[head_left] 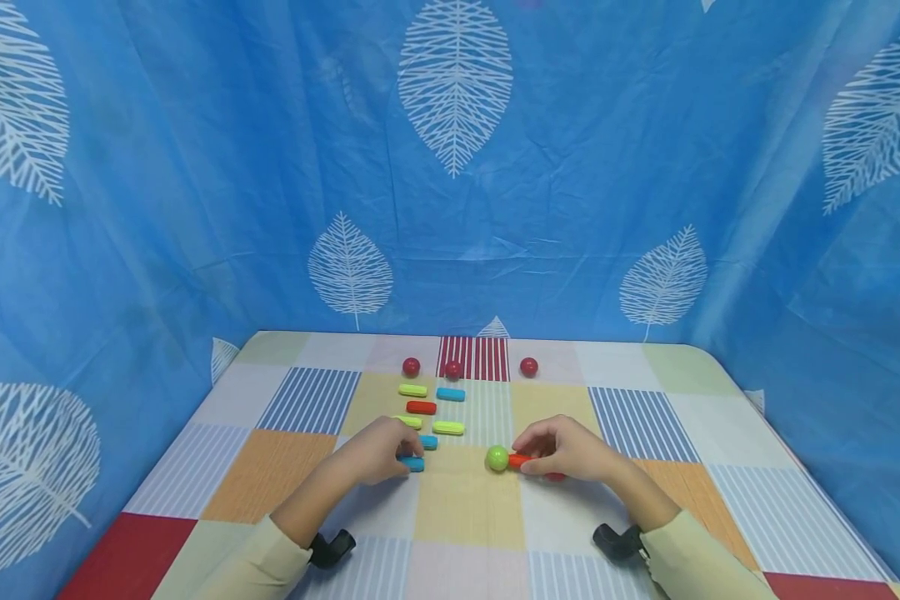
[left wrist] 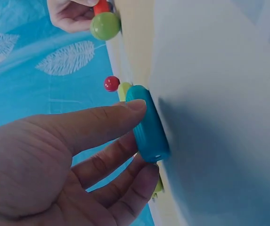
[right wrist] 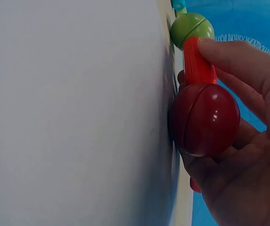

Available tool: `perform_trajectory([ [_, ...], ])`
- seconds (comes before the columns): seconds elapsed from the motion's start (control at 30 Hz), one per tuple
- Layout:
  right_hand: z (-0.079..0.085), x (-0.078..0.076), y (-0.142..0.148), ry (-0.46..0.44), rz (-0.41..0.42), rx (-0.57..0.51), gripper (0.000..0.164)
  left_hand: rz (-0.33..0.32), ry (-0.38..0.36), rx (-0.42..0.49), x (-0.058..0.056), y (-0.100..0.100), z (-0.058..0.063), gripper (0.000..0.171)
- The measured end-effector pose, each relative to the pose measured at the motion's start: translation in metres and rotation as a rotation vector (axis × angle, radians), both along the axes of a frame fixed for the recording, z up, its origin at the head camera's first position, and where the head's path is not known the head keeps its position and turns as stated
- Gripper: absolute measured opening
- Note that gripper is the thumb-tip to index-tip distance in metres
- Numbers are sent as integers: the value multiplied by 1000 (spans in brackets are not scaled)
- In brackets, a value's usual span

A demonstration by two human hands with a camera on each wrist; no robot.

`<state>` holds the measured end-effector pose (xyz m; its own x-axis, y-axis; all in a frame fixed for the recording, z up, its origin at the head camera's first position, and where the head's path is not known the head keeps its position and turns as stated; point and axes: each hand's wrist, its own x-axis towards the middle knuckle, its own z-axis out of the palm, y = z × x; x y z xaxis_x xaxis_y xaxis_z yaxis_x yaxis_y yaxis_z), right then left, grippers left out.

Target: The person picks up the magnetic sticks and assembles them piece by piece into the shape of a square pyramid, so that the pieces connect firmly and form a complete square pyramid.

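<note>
My left hand [head_left: 378, 452] pinches a short blue rod [left wrist: 149, 127] between thumb and fingers, low over the cloth; whether the rod touches the cloth I cannot tell. To the right, my right hand [head_left: 570, 450] grips a red rod [right wrist: 198, 66] by its middle. A green ball [head_left: 497, 458] sits against that rod's left end, and a dark red ball [right wrist: 205, 120] against its other end, nearest the wrist camera. In the head view the fingers partly cover the dark red ball. Another blue rod [head_left: 429, 442] lies just beyond the left fingers.
Beyond the hands lie a red rod [head_left: 422, 407], another blue rod [head_left: 451, 394] and several yellow-green rods [head_left: 448, 428]. Three red balls [head_left: 528, 367] stand near the far edge of the patchwork tablecloth [head_left: 468, 508]. A blue leaf-print curtain [head_left: 555, 250] encloses the table behind and at both sides.
</note>
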<state>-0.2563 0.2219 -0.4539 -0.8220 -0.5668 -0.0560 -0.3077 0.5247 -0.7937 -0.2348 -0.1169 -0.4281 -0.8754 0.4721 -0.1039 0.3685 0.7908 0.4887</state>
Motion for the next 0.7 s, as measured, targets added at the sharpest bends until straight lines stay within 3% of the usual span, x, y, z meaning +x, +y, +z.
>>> perform_trajectory([
  [0.17, 1, 0, 1, 22, -9, 5, 21, -10, 5, 29, -1, -3, -5, 22],
  [0.37, 1, 1, 5, 74, -83, 54, 22, -26, 20, 58, -4, -6, -9, 22],
  [0.7, 0, 0, 13, 65, -176, 74, 16, -33, 8, 112, -7, -9, -12, 15],
])
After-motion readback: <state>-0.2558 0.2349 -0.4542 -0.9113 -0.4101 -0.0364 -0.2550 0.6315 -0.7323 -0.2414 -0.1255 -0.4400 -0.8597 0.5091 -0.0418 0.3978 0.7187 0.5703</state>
